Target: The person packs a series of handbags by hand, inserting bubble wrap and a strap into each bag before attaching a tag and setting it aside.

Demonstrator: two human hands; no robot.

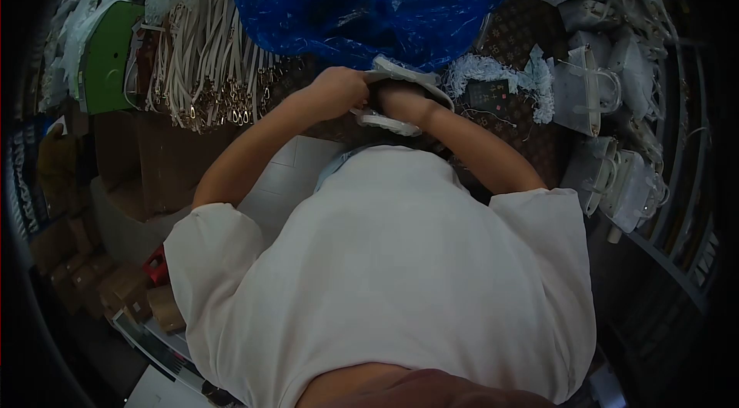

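Observation:
A white handbag (431, 81) with its dark inside showing is at the table edge in front of my body, its mouth towards me. White handles (387, 125) stick out from it on the near and far sides. My left hand (342, 91) is closed on the left edge of the bag's opening. Inside the mouth is my right hand (406, 103); its fingers are hidden by the bag, so I cannot see whether they hold anything.
Blue plastic (377, 0) covers the table's far middle. White straps with metal clips (208, 69) hang at left, beside a green panel (108, 58). Shredded white paper (481, 68) and a dark card (489, 96) lie at right, near several wrapped white bags (583, 92). A cardboard box (165, 162) stands at left.

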